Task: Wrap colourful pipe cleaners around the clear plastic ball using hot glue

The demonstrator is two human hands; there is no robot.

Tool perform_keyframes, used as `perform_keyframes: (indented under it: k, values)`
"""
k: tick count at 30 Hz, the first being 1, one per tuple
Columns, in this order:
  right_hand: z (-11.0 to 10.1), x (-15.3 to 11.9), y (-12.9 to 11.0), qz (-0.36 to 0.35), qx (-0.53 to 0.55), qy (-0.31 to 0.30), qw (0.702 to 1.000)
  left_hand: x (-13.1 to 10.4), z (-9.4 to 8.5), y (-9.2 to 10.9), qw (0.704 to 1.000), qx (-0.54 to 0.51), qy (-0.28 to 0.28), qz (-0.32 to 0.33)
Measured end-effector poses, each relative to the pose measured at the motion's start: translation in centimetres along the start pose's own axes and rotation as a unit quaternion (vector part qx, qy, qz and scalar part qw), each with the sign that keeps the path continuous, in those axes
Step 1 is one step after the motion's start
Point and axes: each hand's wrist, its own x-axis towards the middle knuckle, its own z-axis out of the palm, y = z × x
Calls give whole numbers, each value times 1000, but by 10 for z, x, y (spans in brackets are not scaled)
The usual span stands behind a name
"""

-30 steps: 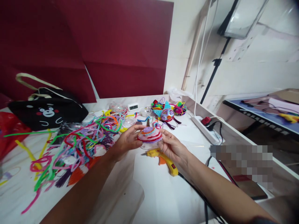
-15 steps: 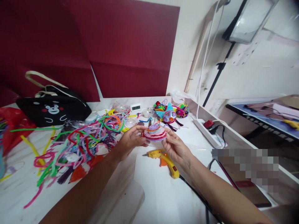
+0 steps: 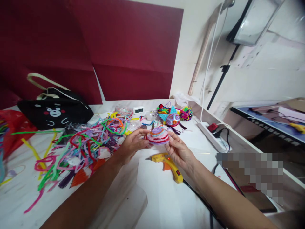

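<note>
A striped dome of coiled fuzzy stems [image 3: 157,136], in pink, red, orange and purple, is held up over the white table. My left hand [image 3: 133,144] pinches its left edge, while the fingers of my right hand [image 3: 179,149] grip the right edge. Beneath them lies a yellow glue gun [image 3: 176,171] with a small red light on, its nozzle pointing left and its cord running under my right forearm. A tangled heap of colourful fuzzy stems [image 3: 89,140] spreads to the left of my left hand.
Behind the hands sit finished colourful ornaments [image 3: 172,119] with dark tassels and a small digital clock [image 3: 138,110]. A black bag [image 3: 56,111] stands at the back left, near a red plastic bag [image 3: 17,133]. On the right are a power strip [image 3: 214,136] and a phone-like device [image 3: 257,198].
</note>
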Motion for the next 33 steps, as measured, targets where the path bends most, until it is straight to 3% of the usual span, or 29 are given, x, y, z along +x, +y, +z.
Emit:
perform_keyframes:
  k: [9,20,25,33]
  values:
    - [0,1,6,-8,-16,7,1000,4,0,-1,999,-3,34,-2]
    - [20,0,-4,-61,5,72,996,2,18,4,998,30,48,-23]
    - [27,0,-7,-95,19,81,992,2,30,10,995,41,75,-46]
    - [48,-8,-5,-160,26,87,983,-20,67,4,984,-113,110,-80]
